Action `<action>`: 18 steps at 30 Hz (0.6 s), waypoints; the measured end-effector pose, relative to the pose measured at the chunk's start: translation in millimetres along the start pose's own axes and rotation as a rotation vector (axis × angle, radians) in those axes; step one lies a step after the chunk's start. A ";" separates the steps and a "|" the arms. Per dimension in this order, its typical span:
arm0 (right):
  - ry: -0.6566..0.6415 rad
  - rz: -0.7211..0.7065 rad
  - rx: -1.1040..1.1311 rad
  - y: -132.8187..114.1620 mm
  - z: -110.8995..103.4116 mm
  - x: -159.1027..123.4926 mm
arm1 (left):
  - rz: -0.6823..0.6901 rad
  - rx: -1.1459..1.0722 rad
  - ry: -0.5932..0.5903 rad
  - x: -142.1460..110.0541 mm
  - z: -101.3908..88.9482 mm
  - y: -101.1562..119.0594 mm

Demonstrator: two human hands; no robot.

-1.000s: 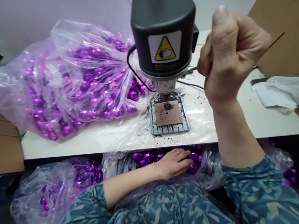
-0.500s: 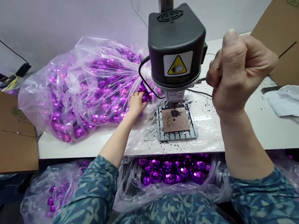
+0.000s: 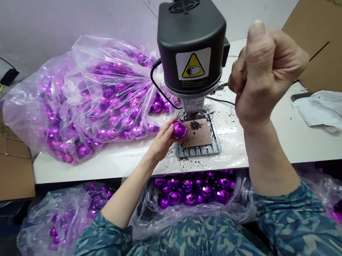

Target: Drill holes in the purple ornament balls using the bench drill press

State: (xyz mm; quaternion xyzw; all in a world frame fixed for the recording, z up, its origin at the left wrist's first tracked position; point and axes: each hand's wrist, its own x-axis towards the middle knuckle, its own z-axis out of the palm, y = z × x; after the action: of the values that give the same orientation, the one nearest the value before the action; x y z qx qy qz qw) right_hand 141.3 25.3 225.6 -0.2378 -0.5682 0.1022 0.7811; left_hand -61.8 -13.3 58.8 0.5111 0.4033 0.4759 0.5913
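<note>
My left hand (image 3: pixel 164 140) holds a shiny purple faceted ball (image 3: pixel 180 130) between thumb and fingers, over the left edge of a brown square plate (image 3: pixel 201 134). The plate has a small hole and dark shavings on it and lies on the slotted metal base (image 3: pixel 197 151) of a bench press machine (image 3: pixel 192 37). The machine's black head carries a yellow hand-warning label. My right hand (image 3: pixel 266 75) is raised as a fist, thumb up, to the right of the head; what it grips is hidden.
A clear bag (image 3: pixel 82 102) full of purple balls lies at left on the white table (image 3: pixel 286 138). Below the table edge is a plastic-lined container (image 3: pixel 148 217) of balls. Cardboard boxes (image 3: pixel 2 167) stand at both sides; a white cloth (image 3: pixel 329 109) lies at right.
My left hand has come from the bag's mouth toward the plate, now with a purple ball in it. My right fist keeps its place beside the machine; the view has shifted slightly.
</note>
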 end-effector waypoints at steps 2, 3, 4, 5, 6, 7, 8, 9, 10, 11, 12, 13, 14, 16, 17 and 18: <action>-0.006 -0.001 -0.005 1.6 -0.2 0.5 | -0.032 -0.046 0.015 7.7 5.2 -6.8; -0.009 -0.003 -0.012 2.8 -0.5 0.8 | -0.048 -0.073 0.028 12.3 6.3 -9.7; -0.010 -0.004 -0.021 4.0 -1.0 1.1 | -0.061 -0.097 0.044 16.7 6.7 -12.0; -0.015 -0.002 -0.034 5.1 -1.5 1.3 | -0.068 -0.114 0.062 20.8 6.7 -13.8; -0.025 0.005 -0.048 6.0 -2.1 1.4 | -0.068 -0.123 0.079 24.2 6.4 -15.0; -0.034 0.012 -0.057 6.6 -2.6 1.4 | -0.062 -0.125 0.093 26.8 5.9 -15.9; -0.045 0.016 -0.057 6.9 -3.0 1.4 | -0.053 -0.122 0.104 28.4 5.4 -16.6; -0.050 0.015 -0.049 6.9 -3.3 1.2 | -0.041 -0.113 0.113 29.2 4.9 -17.4; -0.055 0.012 -0.035 6.5 -3.5 1.1 | -0.027 -0.099 0.123 29.3 4.3 -18.5; -0.057 0.009 -0.022 6.0 -3.5 1.0 | -0.014 -0.083 0.130 28.9 3.8 -19.9; -0.062 0.009 -0.014 5.3 -3.4 0.9 | -0.002 -0.066 0.137 28.3 3.4 -21.6; -0.065 0.013 -0.013 4.5 -3.2 0.8 | 0.009 -0.049 0.142 27.7 3.3 -23.5; -0.068 0.022 -0.022 3.8 -3.1 0.8 | 0.020 -0.031 0.144 27.3 3.4 -25.4; -0.068 0.042 -0.049 3.0 -2.8 1.0 | 0.042 -0.001 0.143 27.3 4.8 -28.8; -0.065 0.047 -0.060 2.9 -2.7 1.1 | 0.058 0.013 0.144 27.7 6.1 -30.1; -0.065 0.051 -0.068 3.0 -2.7 1.1 | 0.075 0.029 0.143 28.3 7.7 -31.0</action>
State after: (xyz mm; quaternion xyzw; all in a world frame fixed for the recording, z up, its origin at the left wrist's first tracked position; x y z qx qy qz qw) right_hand 144.5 27.7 224.4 -0.2749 -0.5904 0.1104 0.7508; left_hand -43.5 11.8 29.5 0.4989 0.4320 0.5271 0.5354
